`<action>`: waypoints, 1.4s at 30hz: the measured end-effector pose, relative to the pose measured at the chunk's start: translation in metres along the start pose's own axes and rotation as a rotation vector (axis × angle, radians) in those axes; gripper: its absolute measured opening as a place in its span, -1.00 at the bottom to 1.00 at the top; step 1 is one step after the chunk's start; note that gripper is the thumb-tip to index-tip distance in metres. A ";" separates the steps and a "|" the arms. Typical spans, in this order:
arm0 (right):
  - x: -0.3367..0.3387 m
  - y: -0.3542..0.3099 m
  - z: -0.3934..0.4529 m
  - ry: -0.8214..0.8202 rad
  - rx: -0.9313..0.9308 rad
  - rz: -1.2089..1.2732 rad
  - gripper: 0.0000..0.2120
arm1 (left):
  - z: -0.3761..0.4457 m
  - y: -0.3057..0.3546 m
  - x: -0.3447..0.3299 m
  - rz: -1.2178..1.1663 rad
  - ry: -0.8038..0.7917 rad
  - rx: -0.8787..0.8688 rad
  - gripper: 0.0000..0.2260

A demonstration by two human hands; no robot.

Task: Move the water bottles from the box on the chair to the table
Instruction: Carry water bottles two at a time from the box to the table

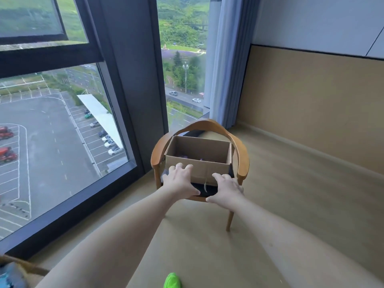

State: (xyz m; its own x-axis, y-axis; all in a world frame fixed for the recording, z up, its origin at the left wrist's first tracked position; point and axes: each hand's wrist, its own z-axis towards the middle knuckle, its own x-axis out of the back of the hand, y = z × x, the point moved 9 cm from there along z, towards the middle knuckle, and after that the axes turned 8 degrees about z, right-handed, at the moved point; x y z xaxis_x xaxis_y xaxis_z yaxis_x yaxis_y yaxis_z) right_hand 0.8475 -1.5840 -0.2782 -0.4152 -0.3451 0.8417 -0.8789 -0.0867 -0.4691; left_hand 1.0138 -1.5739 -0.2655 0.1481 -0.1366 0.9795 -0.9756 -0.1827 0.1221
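An open cardboard box [199,149] sits on the dark seat of a wooden armchair [241,154] near the window. Deep inside the box only small purple bits [184,156] show; I cannot tell whether they are bottle caps. My left hand [179,179] reaches to the box's front left, fingers spread, fingertips at its front wall. My right hand [225,189] is spread in front of the box's lower right front, over the seat edge. Neither hand holds anything. No table is in view.
A floor-to-ceiling window [62,142] runs along the left, with a curtain [226,69] behind the chair. A tan wall panel [322,104] bounds the right. Beige floor surrounds the chair. A green shoe tip [172,280] shows at the bottom; a blurred object [10,275] lies bottom left.
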 end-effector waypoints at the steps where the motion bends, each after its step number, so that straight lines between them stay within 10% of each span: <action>1: 0.000 -0.005 0.020 -0.006 -0.018 0.005 -0.15 | 0.022 -0.006 0.001 0.001 -0.017 -0.008 -0.22; 18: -0.014 -0.029 0.268 -0.111 -0.197 -0.008 -0.19 | 0.283 -0.069 -0.031 -0.041 -0.219 -0.077 -0.14; 42: -0.143 0.115 0.527 -0.487 -0.388 -0.035 -0.30 | 0.488 -0.077 -0.232 0.080 -0.643 0.004 -0.37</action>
State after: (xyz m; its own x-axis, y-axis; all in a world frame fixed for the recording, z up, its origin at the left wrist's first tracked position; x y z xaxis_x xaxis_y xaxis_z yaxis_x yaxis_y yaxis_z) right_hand 0.9293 -2.0373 -0.5937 -0.3101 -0.7428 0.5933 -0.9494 0.2088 -0.2347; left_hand 1.1341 -2.0028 -0.5807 0.1442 -0.7058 0.6936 -0.9872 -0.1513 0.0512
